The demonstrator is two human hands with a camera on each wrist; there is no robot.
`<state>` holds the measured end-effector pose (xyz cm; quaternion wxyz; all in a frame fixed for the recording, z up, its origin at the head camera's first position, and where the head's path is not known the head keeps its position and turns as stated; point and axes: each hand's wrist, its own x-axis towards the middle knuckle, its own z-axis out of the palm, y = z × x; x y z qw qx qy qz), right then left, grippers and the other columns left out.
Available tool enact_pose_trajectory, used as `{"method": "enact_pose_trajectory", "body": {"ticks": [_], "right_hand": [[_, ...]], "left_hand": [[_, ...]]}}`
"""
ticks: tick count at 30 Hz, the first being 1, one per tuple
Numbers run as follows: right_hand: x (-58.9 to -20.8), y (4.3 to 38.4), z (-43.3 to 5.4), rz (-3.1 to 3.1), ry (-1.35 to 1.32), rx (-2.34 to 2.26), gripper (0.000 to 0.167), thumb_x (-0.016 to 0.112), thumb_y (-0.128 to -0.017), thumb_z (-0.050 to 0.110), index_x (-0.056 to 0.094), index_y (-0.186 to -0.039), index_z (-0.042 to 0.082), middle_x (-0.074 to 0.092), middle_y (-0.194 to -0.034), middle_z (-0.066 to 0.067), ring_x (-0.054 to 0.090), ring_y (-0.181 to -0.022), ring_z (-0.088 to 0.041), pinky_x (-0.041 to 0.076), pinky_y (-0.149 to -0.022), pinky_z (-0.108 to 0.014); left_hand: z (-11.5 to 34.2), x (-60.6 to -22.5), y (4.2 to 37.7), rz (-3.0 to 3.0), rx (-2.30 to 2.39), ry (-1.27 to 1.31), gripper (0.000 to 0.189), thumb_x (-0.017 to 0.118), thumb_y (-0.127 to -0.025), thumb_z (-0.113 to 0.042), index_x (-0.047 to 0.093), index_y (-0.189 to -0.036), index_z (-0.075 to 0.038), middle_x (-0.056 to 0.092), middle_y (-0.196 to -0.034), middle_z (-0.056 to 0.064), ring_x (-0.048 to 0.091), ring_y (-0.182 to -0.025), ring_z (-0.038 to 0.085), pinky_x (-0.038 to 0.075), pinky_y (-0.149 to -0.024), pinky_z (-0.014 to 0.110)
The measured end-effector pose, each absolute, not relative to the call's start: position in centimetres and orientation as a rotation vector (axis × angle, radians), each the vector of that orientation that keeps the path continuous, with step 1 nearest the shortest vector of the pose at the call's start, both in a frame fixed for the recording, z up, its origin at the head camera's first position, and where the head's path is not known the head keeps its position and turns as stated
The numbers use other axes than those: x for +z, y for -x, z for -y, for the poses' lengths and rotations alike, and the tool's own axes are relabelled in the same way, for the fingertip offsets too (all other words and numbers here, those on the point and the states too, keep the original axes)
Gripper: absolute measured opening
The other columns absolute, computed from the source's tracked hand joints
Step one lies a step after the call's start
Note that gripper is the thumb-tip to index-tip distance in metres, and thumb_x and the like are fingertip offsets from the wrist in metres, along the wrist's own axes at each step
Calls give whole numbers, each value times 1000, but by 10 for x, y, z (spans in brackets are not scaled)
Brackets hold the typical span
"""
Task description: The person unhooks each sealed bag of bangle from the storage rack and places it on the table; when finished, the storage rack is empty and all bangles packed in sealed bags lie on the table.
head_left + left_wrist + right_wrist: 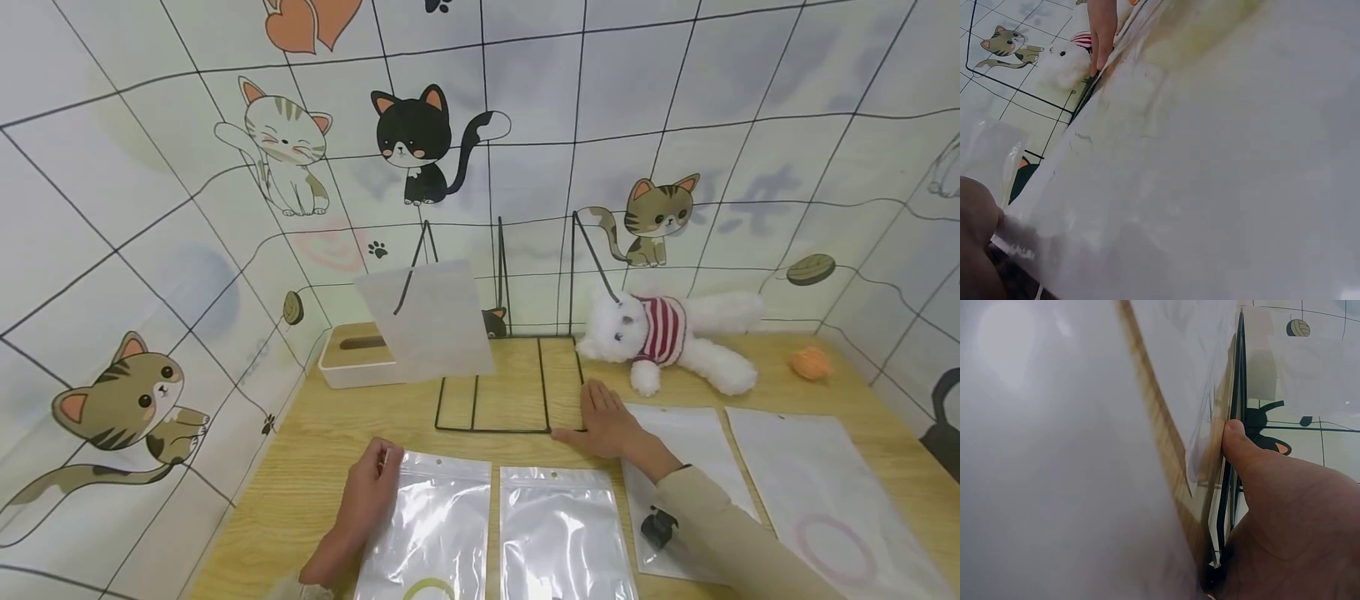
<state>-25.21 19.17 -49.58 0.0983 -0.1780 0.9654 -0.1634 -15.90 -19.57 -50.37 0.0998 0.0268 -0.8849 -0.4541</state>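
Observation:
My left hand [372, 487] pinches the upper left corner of a clear-fronted zip bag [442, 525] lying on the table; a yellow-green ring [429, 588] shows at its lower edge. In the left wrist view, the bag's pale sheet [1210, 175] fills most of the picture. Fingers stretched out, my right hand [611, 423] rests at the front right corner of a black wire rack [491, 431]. Its thumb [1235, 434] lies along the front wire in the right wrist view. A white bag [431, 321] stands tilted among the rack's left uprights.
Beside the held bag lies another zip bag [558, 533]. Two more bags [682, 425] [787, 450] lie to the right, the outer one with a pink ring. A white plush toy [697, 333], an orange ball [811, 363] and a wood-topped box [352, 367] sit along the back wall.

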Motion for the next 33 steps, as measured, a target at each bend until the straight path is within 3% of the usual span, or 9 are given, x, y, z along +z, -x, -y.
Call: {"method": "enact_pose_trajectory", "body": {"ticks": [5, 13, 25, 33], "right_hand": [[-494, 253, -193, -2852, 517, -481, 110, 51, -94, 66, 12, -150, -21, 7, -158, -40, 7, -149, -52, 10, -121, -62], [-495, 253, -193, -2866, 522, -498, 109, 53, -95, 63, 12, -149, -21, 8, -158, -41, 8, -149, -53, 11, -121, -62], [-497, 252, -192, -2869, 528, -508, 110, 53, -94, 64, 12, -150, -21, 8, -158, -41, 9, -149, -52, 13, -121, -62], [-497, 253, -190, -2844, 531, -480, 109, 52, -95, 64, 11, -150, -21, 7, -158, -41, 7, -150, -52, 11, -122, -61]], "left_hand": [[201, -504, 156, 2734, -1186, -43, 19, 58, -102, -34, 65, -100, -16, 47, -66, -5, 40, -56, 6, 34, -51, 23], [208, -505, 156, 2811, -893, -28, 12, 67, -97, -23, 68, -94, -11, 48, -80, 0, 42, -77, 15, 34, -61, 24], [216, -504, 163, 2842, -840, 81, 6, 71, -92, -17, 65, -91, -15, 53, -90, 3, 47, -84, 16, 38, -71, 29], [209, -493, 173, 2780, -927, 78, 26, 68, -92, -15, 59, -114, -5, 56, -102, 12, 53, -91, 23, 45, -73, 34]]}}
